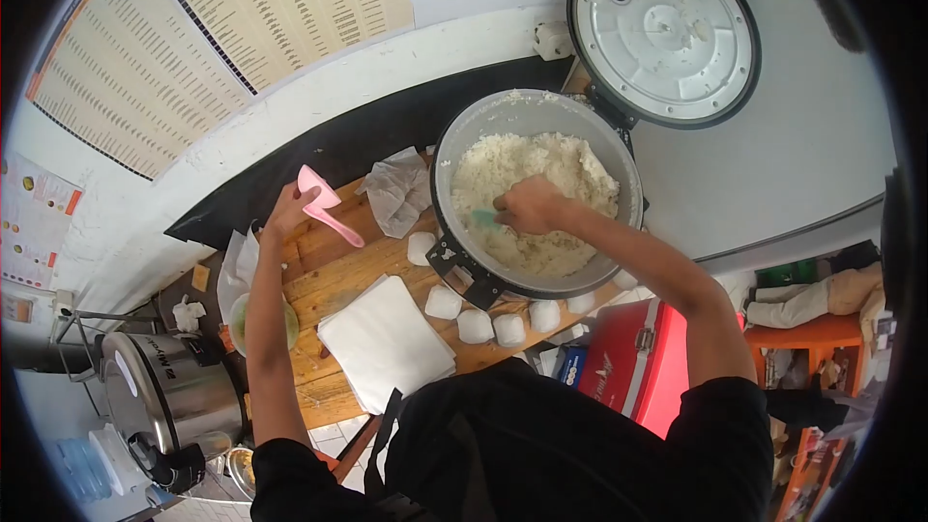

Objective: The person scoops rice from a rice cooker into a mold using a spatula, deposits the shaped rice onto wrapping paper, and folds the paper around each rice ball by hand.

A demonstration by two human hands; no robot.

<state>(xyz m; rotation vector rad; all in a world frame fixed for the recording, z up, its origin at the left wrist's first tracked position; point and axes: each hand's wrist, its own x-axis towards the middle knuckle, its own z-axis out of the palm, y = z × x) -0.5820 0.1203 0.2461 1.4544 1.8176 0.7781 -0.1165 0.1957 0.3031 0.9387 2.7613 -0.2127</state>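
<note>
At the wooden worktop (319,387), from where I stand, a person works over a large open pot (512,111) of white rice (483,172), its lid (662,39) swung back on the far right side. The right hand (534,205) is inside the pot, its grip apparently closed on a green tool (485,219); the tool's free part lies against the rice, and the rest is hidden by the fingers. The left hand (290,210), well apart from the pot, has its grip clamped on a pink scoop (327,197) near the scoop's head, the handle pointing down and away from the palm. Judged by this arrangement, the step in hand is gathering or loosening rice with the green tool, the pink scoop being held ready. Several white rounded bundles (476,326) stand along the pot's near side, and a stack of white sheets (387,338) lies near them, its top sheet bare. The next move appears to call for a loaded green tool, lifted level over the pot wall, and the pink scoop turned hollow side up beside the rim. Caution: a tilted tool may shed grains onto the worktop.
</note>
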